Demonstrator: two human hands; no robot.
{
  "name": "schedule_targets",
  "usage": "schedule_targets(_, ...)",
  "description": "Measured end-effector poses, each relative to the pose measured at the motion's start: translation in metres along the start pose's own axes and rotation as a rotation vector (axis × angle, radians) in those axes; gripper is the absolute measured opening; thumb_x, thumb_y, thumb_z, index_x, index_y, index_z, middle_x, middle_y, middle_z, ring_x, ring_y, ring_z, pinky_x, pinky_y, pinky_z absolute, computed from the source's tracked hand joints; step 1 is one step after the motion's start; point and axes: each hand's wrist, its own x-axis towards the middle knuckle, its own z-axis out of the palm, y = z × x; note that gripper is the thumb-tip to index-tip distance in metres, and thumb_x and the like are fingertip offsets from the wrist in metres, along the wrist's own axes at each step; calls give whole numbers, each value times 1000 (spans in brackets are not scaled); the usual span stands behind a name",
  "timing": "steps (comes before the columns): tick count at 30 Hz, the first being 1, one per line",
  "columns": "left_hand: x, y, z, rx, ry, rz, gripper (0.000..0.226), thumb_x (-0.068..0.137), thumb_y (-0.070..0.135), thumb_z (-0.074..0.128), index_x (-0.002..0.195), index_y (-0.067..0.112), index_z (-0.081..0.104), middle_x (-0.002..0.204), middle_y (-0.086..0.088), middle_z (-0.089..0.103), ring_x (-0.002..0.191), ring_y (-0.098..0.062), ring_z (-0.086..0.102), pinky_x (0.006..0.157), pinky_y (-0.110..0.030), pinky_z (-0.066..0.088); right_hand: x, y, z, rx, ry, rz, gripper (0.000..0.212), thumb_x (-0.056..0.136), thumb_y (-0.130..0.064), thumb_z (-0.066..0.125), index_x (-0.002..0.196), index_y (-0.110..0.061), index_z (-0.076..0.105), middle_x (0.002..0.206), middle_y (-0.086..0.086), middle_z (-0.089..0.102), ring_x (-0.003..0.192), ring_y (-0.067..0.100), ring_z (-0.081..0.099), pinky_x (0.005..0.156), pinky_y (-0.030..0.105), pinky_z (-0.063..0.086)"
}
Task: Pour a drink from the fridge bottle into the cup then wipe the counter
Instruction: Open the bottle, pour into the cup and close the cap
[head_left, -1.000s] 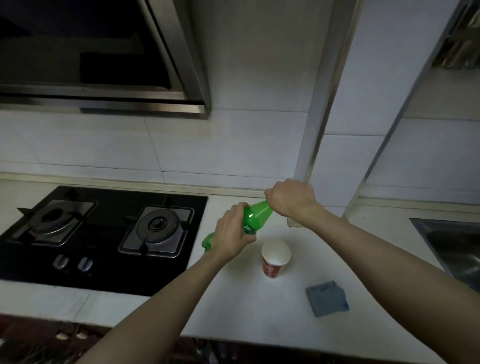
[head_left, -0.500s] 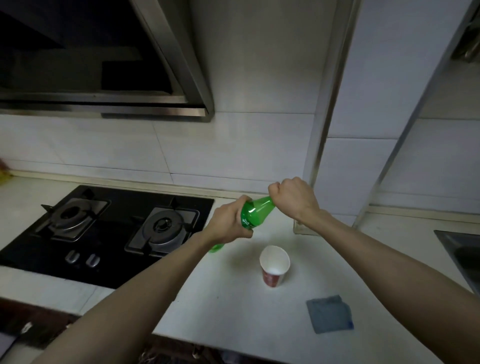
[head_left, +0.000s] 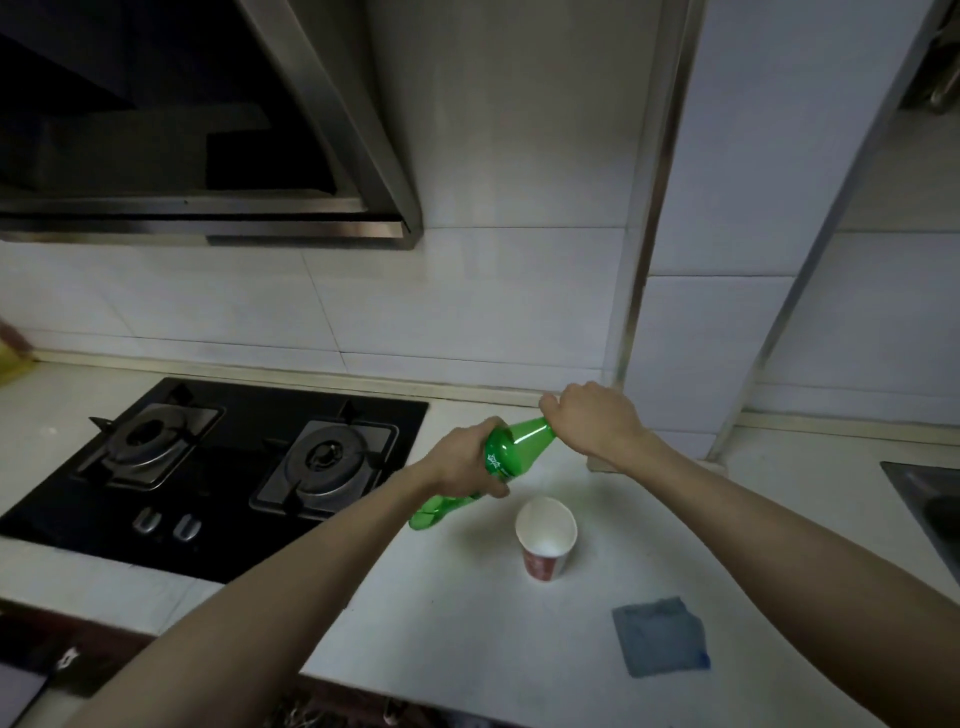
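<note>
Green bottle (head_left: 519, 447) is being held in the air over the white tabletop (head_left: 457, 629), tilted, neck pointing up to the right, base down to the left. Its body is being gripped by the left hand (head_left: 462, 462), fingers wrapped round the middle, label partly showing. The neck end is being clasped by the right hand (head_left: 587, 415), fist curled over the top; the cap is being hidden by that fist, so on or off cannot be told. Paper cup (head_left: 545, 540), white inside with a red band outside, is standing upright on the tabletop just below and to the right of the bottle, not being touched by either hand; whether there is liquid in it cannot be told. Blue cloth (head_left: 660, 636) is lying flat on the tabletop near the cup, toward the front right, apart from it. Black two-burner stove (head_left: 218, 467) is being seen set into the tabletop on the left, two knobs (head_left: 163, 525) at its front edge. Steel hood (head_left: 208, 156) is hanging above the stove. Sink (head_left: 924, 499) corner is being cut off at the right edge.
</note>
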Motion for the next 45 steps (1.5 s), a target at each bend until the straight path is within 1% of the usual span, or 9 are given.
schedule_targets(4,4,8,12,41,111,9,64,63,21,82,116,17,48,96,-4,63,81,-26,58,65,-30,43,7,-1,-12,176,-145,182,33,94,-30,32,79,-11,55,86,9,54,78,25,52,66,30,37)
schedule_targets(9,-6,4,0,-260,-109,20,51,65,12,83,105,24,52,92,2,62,81,-15,60,71,-33,51,-4,10,-6,-86,259,-351,53,89,-31,16,52,-9,47,53,13,58,48,32,54,49,30,26)
schedule_targets(11,-12,3,-3,-312,-205,37,51,67,8,83,105,24,54,92,2,62,82,-12,61,75,-35,54,-11,18,-2,-112,419,-556,52,91,-27,30,47,-9,49,41,8,51,35,29,47,41,26,27)
schedule_targets(17,-18,0,-10,-280,-353,-13,53,66,7,84,108,23,57,95,3,66,88,-13,64,82,-38,56,-14,27,23,-67,666,-698,56,102,-32,32,55,-11,54,47,6,53,39,27,51,34,31,40)
schedule_targets(20,-21,-1,-5,-255,-340,-42,50,67,9,84,106,24,57,94,3,65,86,-14,63,79,-34,55,-20,21,24,-40,552,-593,54,97,-34,35,54,-10,54,46,8,55,41,28,53,39,31,44)
schedule_targets(26,-19,4,27,163,136,-68,68,63,26,83,121,18,49,108,-5,65,93,-28,61,73,-33,46,-11,-1,9,210,-168,125,41,96,-37,27,84,-11,56,96,14,58,94,32,59,75,34,44)
schedule_targets(32,-22,3,24,-64,121,-62,64,64,20,83,118,19,49,98,-3,63,86,-27,59,69,-32,45,-19,-6,-1,114,112,-67,44,97,-24,31,61,-6,52,65,15,52,70,35,59,61,35,44)
schedule_targets(38,-37,-5,0,-313,-337,-63,52,68,8,84,111,16,57,97,-3,66,86,-14,65,81,-38,56,-35,12,20,57,423,-666,43,97,-30,38,65,-8,56,58,10,58,49,31,54,42,38,45)
schedule_targets(45,-42,-16,6,-262,-199,-105,48,65,12,86,104,20,58,94,-1,65,84,-16,63,76,-35,54,-49,16,31,583,43,-510,30,96,-28,51,124,-20,46,115,-6,42,89,6,49,75,26,49)
